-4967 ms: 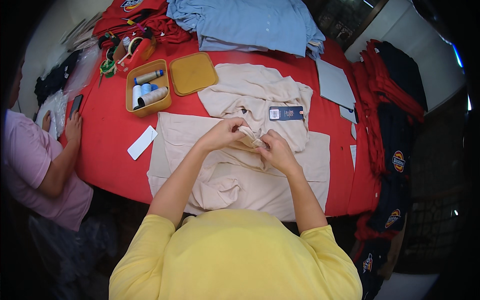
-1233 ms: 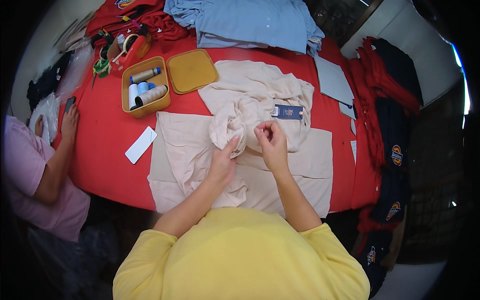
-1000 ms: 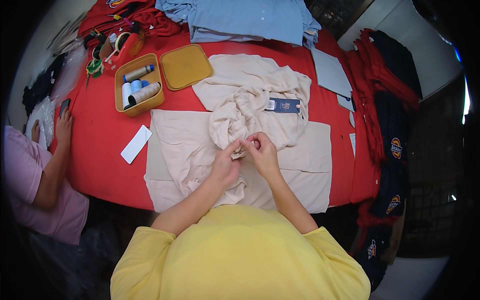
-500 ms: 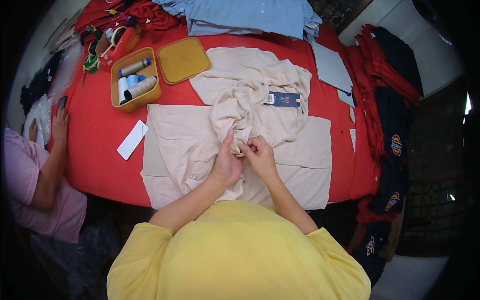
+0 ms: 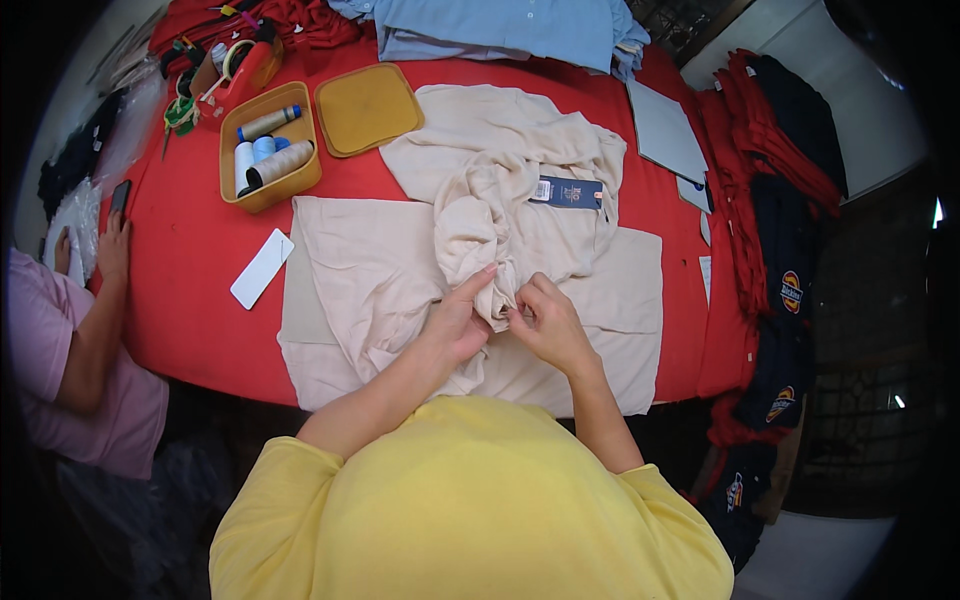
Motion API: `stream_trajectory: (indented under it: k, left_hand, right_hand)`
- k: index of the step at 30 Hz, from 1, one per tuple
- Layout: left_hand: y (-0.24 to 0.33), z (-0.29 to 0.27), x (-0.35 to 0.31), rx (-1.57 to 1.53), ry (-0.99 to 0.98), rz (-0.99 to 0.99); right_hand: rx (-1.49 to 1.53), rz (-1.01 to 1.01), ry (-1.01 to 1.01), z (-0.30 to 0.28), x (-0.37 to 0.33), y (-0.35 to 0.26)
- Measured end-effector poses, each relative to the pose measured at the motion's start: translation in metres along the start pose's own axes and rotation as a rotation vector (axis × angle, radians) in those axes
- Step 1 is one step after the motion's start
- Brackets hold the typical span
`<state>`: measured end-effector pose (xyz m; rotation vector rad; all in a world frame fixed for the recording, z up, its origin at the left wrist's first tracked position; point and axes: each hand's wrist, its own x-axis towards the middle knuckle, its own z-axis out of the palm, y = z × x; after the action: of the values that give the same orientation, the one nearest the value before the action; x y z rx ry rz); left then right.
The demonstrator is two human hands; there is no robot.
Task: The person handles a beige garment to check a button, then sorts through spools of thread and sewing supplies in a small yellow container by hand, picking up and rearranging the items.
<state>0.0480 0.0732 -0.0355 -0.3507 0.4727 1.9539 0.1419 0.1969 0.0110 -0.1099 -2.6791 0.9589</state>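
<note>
A cream-coloured garment (image 5: 400, 255) of thin cloth lies rumpled in front of me, with a dark blue hang tag (image 5: 570, 193) on it. My left hand (image 5: 460, 322) is closed round a bunched fold of the cloth, thumb on top. Just to its right, my right hand (image 5: 548, 318) pinches the edge of the same fold between thumb and fingers. Whether anything small, such as a needle, is in that pinch cannot be made out. Under the bunched part, the rest of the garment spreads flat toward the table's near edge.
On the red table (image 5: 190, 290) stand a yellow box (image 5: 228, 165) of thread spools, its lid (image 5: 368, 110), and a white card (image 5: 262, 268). Folded blue shirts (image 5: 500, 30) lie at the back, red garments (image 5: 735, 250) at right. Another person's hand (image 5: 113, 245) rests at the left edge.
Both hands have shifted slightly right and nearer to me, drawing the bunched fold along. The right hand has moved a little away from the left hand, still pinching the cloth.
</note>
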Motion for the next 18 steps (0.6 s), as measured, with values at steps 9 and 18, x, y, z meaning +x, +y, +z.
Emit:
stream_trajectory:
  k: [9,18]
  left_hand:
    - [-0.003,-0.002,-0.002,0.138,0.015,0.098]
    - [0.007,0.001,-0.003,0.216,0.005,0.203]
  right_hand:
    - [0.605,0.653,0.181,0.009,0.000,0.017]
    - [0.835,0.625,0.195,0.031,0.012,0.025]
